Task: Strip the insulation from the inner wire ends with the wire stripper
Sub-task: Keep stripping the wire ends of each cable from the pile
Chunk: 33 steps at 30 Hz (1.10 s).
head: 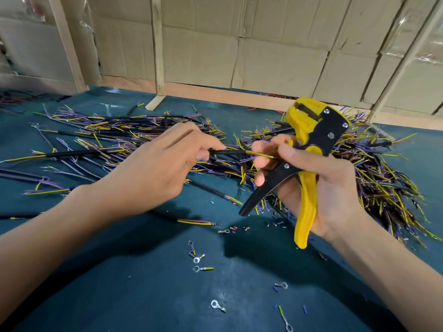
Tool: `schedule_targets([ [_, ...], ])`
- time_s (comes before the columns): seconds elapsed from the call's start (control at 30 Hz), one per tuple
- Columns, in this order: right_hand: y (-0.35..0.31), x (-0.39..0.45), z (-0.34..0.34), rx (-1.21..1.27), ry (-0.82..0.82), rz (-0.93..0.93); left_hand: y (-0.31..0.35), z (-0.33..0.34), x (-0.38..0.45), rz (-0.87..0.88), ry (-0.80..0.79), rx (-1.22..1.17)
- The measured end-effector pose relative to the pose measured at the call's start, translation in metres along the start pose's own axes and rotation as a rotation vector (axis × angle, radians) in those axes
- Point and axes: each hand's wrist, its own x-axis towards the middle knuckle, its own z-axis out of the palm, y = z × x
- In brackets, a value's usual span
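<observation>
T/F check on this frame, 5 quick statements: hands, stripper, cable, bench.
1. The right hand grips the wire stripper. True.
2. The left hand is idle and holds nothing. False: it pinches a black cable between its fingertips.
3. The cable's inner wire end is clamped in the stripper's head. False: it points toward the right hand's fingers, below the head, which is raised and holds no wire.
4. Loose ring terminals lie on the blue bench top in front of the hands. True.
5. The stripper is red and black. False: it is yellow and black.
</observation>
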Motion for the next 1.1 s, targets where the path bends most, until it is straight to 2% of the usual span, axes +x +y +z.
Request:
schedule_targets([
  [0.1, 0.002, 0.002, 0.001, 0.002, 0.022, -0.044, 0.004, 0.001, 0.000, -0.156, -0.060, -0.253],
  [0.17, 0.001, 0.004, -0.002, 0.038, 0.061, -0.046, 0.006, 0.001, 0.000, -0.350, -0.225, -0.546],
  [0.23, 0.000, 0.006, -0.005, 0.072, 0.102, -0.045, 0.008, 0.002, 0.001, -0.433, -0.333, -0.749],
  [0.3, -0.003, 0.007, -0.009, 0.077, 0.140, -0.034, 0.011, 0.006, 0.002, -0.513, -0.324, -0.925],
  [0.43, -0.003, 0.007, -0.009, 0.039, 0.165, -0.016, 0.012, 0.011, 0.006, -0.738, -0.171, -1.397],
  [0.53, 0.005, 0.006, -0.003, -0.095, 0.115, 0.023, 0.009, 0.009, 0.007, -0.852, -0.089, -1.515],
  [0.77, 0.026, -0.008, 0.019, -0.216, -0.059, 0.122, 0.009, 0.009, 0.007, -0.905, -0.016, -1.642],
  [0.87, 0.024, -0.009, 0.022, -0.201, -0.039, 0.161, 0.009, 0.010, 0.006, -0.904, -0.001, -1.602],
  [0.97, 0.020, -0.007, 0.023, -0.118, 0.025, 0.225, 0.005, 0.011, 0.010, -0.994, 0.136, -1.569],
  [1.1, 0.012, -0.002, 0.018, -0.020, 0.148, 0.257, -0.017, -0.002, 0.014, -1.135, 0.300, -1.750],
])
